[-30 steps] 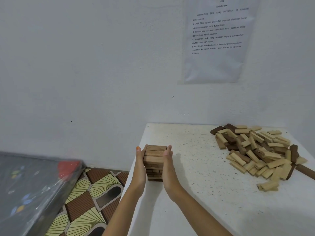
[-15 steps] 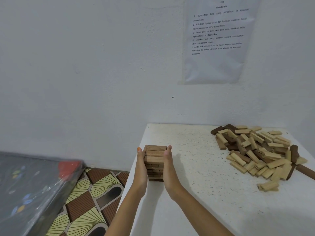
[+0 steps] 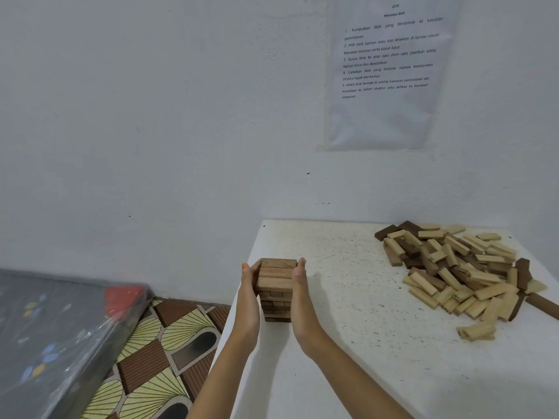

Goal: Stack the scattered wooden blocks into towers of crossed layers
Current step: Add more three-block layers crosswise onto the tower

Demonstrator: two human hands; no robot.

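Early going, by the look of it, on a white speckled worktop (image 3: 348, 373). Well apart at the right, toward the far corner: a big loose pile (image 3: 459, 273) of pale and dark blocks, jumbled and yet to be stacked, probably most of the job. Near the left edge: a single tower (image 3: 276, 279), several layers high, upright, standing on the worktop. Pressed between left grip (image 3: 249, 300) and right grip (image 3: 301, 300), both with fingers straight and palms flat against opposite sides, curled round nothing; apparently squaring up the stack. On top, mid-brown blocks lying side by side, long edges running left to right. Below, long faces and end faces alternating layer by layer, so crossed as asked, darker toward the base. Impossible to tell whether flush behind the palms.
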